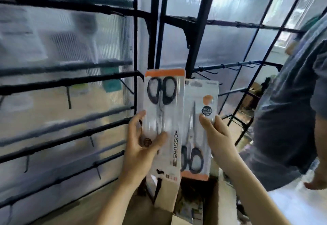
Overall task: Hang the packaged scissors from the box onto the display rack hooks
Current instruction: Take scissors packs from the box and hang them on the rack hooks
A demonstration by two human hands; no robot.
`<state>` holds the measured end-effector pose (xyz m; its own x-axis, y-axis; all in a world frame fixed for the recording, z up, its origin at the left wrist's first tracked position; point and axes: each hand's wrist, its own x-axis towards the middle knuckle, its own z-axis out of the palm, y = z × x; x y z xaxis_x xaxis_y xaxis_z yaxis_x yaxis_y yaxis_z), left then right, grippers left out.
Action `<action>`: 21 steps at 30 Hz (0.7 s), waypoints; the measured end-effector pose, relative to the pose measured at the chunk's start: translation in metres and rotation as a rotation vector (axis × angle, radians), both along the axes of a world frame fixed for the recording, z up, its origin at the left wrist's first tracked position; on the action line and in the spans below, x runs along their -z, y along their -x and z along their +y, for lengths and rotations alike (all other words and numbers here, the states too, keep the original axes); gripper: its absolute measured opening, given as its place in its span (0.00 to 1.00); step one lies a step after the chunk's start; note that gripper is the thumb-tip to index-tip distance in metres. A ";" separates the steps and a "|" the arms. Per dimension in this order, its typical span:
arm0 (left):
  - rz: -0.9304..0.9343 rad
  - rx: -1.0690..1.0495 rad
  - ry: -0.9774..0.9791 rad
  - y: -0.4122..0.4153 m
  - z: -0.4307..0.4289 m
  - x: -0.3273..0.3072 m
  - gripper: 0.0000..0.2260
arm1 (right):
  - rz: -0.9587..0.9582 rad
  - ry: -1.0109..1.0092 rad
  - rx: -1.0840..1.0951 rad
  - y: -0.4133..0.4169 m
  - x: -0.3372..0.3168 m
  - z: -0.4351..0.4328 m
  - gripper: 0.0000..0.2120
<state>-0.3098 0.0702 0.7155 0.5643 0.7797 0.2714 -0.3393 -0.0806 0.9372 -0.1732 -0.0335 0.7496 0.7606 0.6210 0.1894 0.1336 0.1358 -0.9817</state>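
Head view: left hand [141, 147] clamped on upright flat clear-plastic scissors pack [163, 118], orange-banded top; right hand [215, 134] pinching inverted second pack [200, 127]. Both above open cardboard box [166, 194], before black wire display rack [70, 81] with thin hooks [69, 97].

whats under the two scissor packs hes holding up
Below the left pack and right pack sits an open cardboard box. Its dark interior shows indistinct contents; the packs and forearms cover the rest.
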 end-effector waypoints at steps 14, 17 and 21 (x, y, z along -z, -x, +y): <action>-0.033 -0.417 -0.022 0.132 0.120 -0.013 0.11 | -0.038 -0.153 -0.307 0.109 -0.010 0.150 0.05; -0.042 -0.487 -0.056 0.152 0.136 -0.016 0.10 | -0.057 -0.158 -0.315 0.133 -0.010 0.173 0.08; -0.055 -0.552 -0.099 0.178 0.145 -0.016 0.07 | -0.014 -0.168 -0.380 0.154 -0.005 0.188 0.17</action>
